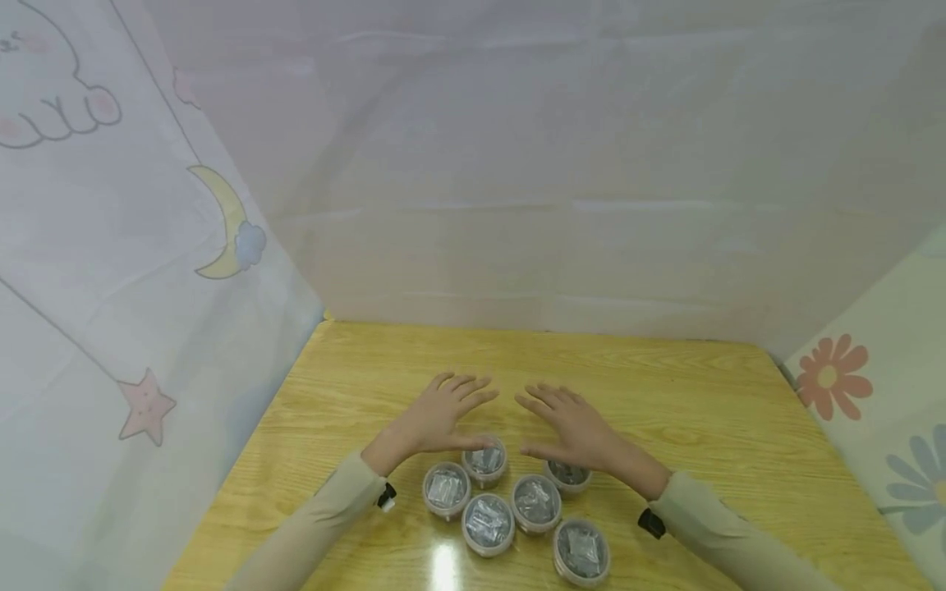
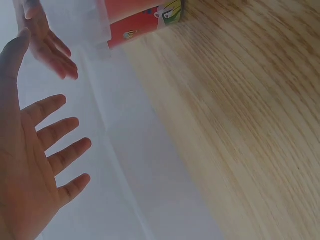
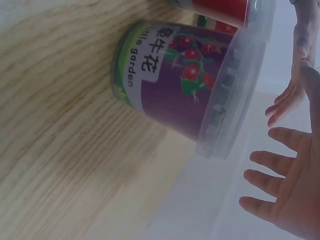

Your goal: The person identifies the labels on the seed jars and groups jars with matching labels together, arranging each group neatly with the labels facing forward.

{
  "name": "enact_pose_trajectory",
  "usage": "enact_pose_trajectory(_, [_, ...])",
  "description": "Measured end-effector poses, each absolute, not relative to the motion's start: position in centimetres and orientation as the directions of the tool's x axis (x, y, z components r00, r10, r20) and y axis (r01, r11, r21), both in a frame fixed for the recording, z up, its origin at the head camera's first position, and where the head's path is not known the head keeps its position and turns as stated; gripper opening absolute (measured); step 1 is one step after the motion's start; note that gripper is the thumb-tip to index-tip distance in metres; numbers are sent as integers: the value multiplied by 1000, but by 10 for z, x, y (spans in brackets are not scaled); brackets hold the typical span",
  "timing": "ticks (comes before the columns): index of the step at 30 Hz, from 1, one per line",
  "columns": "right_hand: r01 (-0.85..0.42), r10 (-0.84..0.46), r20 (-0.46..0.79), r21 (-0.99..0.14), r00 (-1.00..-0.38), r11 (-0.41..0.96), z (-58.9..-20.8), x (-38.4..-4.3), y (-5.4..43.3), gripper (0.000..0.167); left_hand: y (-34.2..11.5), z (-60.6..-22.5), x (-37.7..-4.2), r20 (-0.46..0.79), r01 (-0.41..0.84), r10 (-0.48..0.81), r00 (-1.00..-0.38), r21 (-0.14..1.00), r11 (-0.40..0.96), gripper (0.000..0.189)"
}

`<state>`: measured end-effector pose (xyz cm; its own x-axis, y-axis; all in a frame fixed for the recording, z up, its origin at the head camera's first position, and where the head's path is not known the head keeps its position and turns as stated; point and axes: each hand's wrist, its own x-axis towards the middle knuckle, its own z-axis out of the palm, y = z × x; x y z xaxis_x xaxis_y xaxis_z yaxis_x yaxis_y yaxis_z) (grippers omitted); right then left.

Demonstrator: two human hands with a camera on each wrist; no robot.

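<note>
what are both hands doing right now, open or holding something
Left hand: open, holding nothing, near the cups.
Right hand: open, holding nothing, also near the cups.

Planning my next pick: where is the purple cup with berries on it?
In the right wrist view, the purple cup stands on the table at upper middle, beside a red cup cut by the top edge and apart from the right hand.
</note>
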<state>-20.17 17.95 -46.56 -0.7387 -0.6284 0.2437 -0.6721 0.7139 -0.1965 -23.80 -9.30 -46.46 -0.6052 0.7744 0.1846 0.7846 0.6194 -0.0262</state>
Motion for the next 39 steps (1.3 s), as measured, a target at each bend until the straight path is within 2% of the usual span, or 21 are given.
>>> enact_pose_trajectory(13, [-689,-661,192,-195,-725,698,-471,-198,172,75,-96,-473,-234,101,803,798,-595,27,595,89])
enact_pose_trajectory(23, [-689,-672,158,-223,-723,689,-479,-196,165,72,-100,-476,-227,35,802,802,-596,54,594,85])
enact_pose_trajectory(31, [-707,-693,153,-238,-705,666,-486,-192,159,76,-101,-481,-224,36,813,812,-582,60,580,86])
enact_pose_trajectory(39, [-707,-694,154,-250,-704,662,-487,-190,157,73,-100,-485,-223,25,823,823,-567,50,565,82])
